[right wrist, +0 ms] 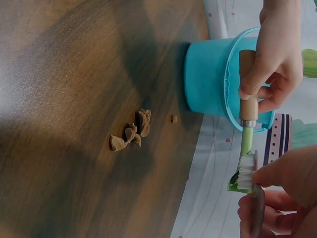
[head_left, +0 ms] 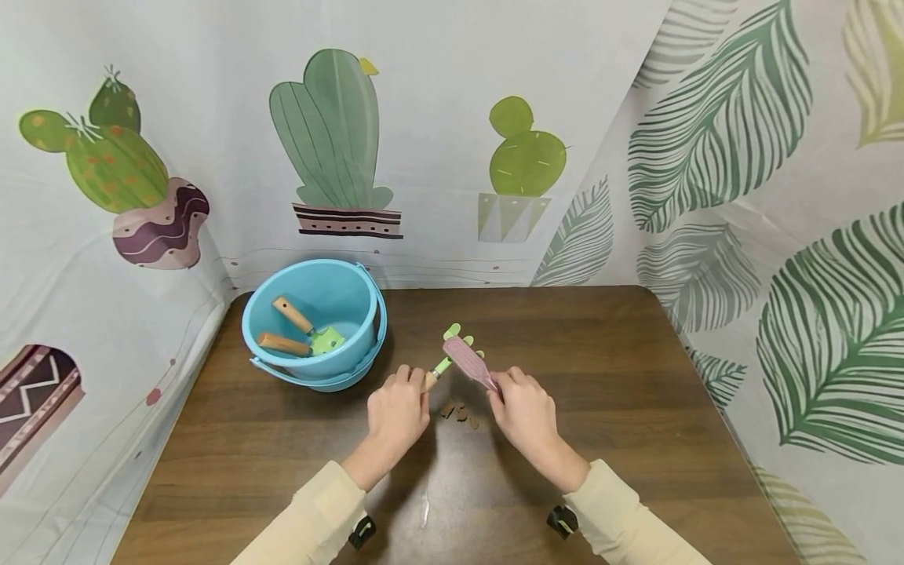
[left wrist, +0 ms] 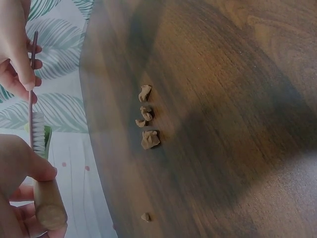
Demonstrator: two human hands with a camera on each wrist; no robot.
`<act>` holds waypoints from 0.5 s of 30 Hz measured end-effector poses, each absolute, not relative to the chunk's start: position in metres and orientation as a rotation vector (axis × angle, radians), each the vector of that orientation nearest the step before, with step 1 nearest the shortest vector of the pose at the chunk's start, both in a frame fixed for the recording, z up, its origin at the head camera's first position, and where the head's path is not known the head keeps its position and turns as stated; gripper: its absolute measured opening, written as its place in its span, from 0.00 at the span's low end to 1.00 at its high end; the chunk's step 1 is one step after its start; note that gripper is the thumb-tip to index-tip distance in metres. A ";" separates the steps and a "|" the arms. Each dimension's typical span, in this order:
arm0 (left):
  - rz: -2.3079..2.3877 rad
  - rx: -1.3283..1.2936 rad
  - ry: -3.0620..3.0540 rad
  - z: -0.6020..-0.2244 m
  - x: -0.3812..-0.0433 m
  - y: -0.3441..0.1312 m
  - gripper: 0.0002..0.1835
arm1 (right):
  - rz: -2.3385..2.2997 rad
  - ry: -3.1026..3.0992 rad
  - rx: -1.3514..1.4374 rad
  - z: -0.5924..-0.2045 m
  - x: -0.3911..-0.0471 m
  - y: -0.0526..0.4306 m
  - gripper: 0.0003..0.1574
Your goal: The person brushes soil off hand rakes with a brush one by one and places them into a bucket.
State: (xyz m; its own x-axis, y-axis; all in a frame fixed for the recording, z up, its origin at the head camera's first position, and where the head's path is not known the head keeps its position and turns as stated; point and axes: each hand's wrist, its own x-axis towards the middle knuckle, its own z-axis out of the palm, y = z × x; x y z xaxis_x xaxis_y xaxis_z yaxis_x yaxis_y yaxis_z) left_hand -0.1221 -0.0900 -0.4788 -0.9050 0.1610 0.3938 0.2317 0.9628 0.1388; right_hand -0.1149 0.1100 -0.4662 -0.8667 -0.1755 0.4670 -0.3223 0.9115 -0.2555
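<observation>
My left hand (head_left: 399,404) grips the wooden handle of a small green hand rake (head_left: 442,366), whose prongs point away from me above the table. In my right hand (head_left: 526,412) is a pink brush (head_left: 466,361), held by its handle with the thumb along its side. White bristles (right wrist: 245,171) face the rake's green head and touch it or nearly so; the brush back hides part of the prongs in the head view. Below the hands lie several brown crumbly clumps (left wrist: 151,139) on the table, with one small crumb (left wrist: 145,217) apart from them.
A light blue bucket (head_left: 346,357) stands at the table's back left. Inside it lean two wooden-handled tools (head_left: 284,344), at least one with a green head. The brown wooden table (head_left: 600,353) meets a cactus-and-leaf printed cloth (head_left: 438,157) behind.
</observation>
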 end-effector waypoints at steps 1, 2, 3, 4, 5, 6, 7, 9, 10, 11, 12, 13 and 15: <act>-0.260 -0.283 -2.725 -0.479 -0.122 -0.090 0.12 | 0.458 -2.631 0.361 -0.466 -0.115 0.110 0.14; -0.262 -0.283 -2.724 -0.479 -0.123 -0.090 0.12 | 0.462 -2.633 0.360 -0.466 -0.114 0.110 0.14; -0.264 -0.282 -2.725 -0.479 -0.123 -0.090 0.12 | 0.466 -2.632 0.360 -0.465 -0.114 0.111 0.14; -0.264 -0.280 -2.726 -0.479 -0.123 -0.090 0.12 | 0.473 -2.630 0.360 -0.465 -0.114 0.111 0.14; -0.264 -0.278 -2.727 -0.479 -0.123 -0.090 0.12 | 0.481 -2.628 0.359 -0.465 -0.113 0.111 0.14; -0.263 -0.276 -2.728 -0.478 -0.123 -0.090 0.12 | 0.487 -2.624 0.358 -0.465 -0.113 0.112 0.14; -0.263 -0.274 -2.730 -0.478 -0.124 -0.090 0.12 | 0.494 -2.621 0.359 -0.465 -0.113 0.112 0.14; -0.264 -0.268 -2.728 -0.478 -0.125 -0.090 0.12 | 0.504 -2.616 0.362 -0.466 -0.112 0.113 0.14; -0.265 -0.265 -2.727 -0.478 -0.125 -0.090 0.12 | 0.507 -2.615 0.363 -0.466 -0.112 0.114 0.14; -0.265 -0.261 -2.726 -0.478 -0.126 -0.090 0.12 | 0.509 -2.616 0.364 -0.466 -0.112 0.114 0.14; -0.264 -0.257 -2.725 -0.478 -0.126 -0.091 0.12 | 0.507 -2.620 0.363 -0.466 -0.112 0.115 0.14; -0.263 -0.254 -2.724 -0.479 -0.127 -0.091 0.12 | 0.506 -2.625 0.361 -0.466 -0.111 0.116 0.14; -0.259 -0.253 -2.722 -0.479 -0.128 -0.092 0.12 | 0.502 -2.638 0.353 -0.467 -0.111 0.118 0.14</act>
